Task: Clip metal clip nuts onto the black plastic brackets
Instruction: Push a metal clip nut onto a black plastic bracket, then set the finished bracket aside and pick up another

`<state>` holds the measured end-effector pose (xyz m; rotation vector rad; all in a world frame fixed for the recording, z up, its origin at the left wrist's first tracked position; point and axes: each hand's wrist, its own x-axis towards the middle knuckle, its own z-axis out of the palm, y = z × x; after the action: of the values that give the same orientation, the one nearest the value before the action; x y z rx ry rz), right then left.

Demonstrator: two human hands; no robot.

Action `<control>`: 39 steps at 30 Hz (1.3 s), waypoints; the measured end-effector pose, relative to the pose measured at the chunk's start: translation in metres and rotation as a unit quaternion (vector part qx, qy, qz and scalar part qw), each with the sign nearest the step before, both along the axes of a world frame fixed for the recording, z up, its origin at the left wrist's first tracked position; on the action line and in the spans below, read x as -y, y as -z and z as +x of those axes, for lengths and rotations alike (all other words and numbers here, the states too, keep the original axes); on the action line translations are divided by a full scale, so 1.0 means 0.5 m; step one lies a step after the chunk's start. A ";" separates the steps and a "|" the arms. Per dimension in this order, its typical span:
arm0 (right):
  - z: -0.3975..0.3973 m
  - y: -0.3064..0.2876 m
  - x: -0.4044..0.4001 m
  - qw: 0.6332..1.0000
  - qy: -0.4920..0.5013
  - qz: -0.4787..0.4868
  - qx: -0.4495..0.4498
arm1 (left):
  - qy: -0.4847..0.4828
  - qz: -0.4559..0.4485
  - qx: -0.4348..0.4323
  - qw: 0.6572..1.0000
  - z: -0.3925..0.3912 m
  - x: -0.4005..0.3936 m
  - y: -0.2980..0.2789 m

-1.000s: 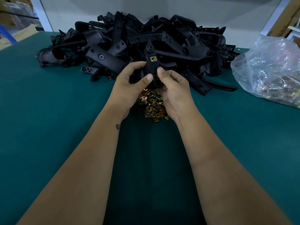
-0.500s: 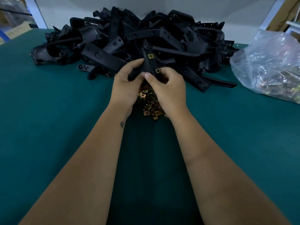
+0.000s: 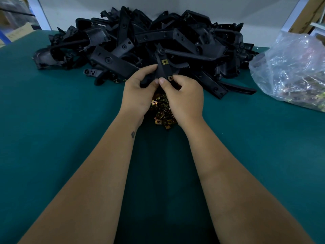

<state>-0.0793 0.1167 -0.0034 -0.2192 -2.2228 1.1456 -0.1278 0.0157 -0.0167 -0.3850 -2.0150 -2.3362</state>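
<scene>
Since the earlier frame a second clip nut [image 3: 170,78] has appeared at the near edge of the held bracket [image 3: 163,71], and the right thumb has dropped from the bracket's face to just below that nut. Left of the bracket, the left hand [image 3: 139,90] curls its fingers round the bracket's lower left side, apparently to steady it upright above the loose clip nuts [image 3: 162,113] on the tabletop [image 3: 58,124]. On the bracket's upper face sits an already seated clip nut [image 3: 164,62]. Right of the bracket, the right hand [image 3: 184,95] has its grip closed, thumb against the bracket beside the second nut, probably pressing it home; the fingers behind are hidden. Behind the bracket lies the bracket pile [image 3: 140,41]; far right of it, a plastic bag [image 3: 292,71] holds more nuts.
</scene>
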 end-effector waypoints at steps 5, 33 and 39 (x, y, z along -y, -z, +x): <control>-0.001 -0.001 0.000 1.000 0.004 0.004 -0.002 | 0.001 -0.004 0.000 1.000 -0.003 0.000 0.002; 0.021 -0.004 -0.004 0.989 0.051 -0.111 -0.084 | -0.093 0.066 0.029 0.993 0.017 0.020 -0.020; 0.061 -0.028 -0.020 0.955 0.026 -0.280 -0.090 | -0.079 0.101 0.035 0.991 0.051 0.015 -0.046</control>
<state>-0.0488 0.1265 0.0106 -0.3837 -1.6815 1.6755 -0.1024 0.0080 0.0065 -0.1304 -1.7390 -2.4542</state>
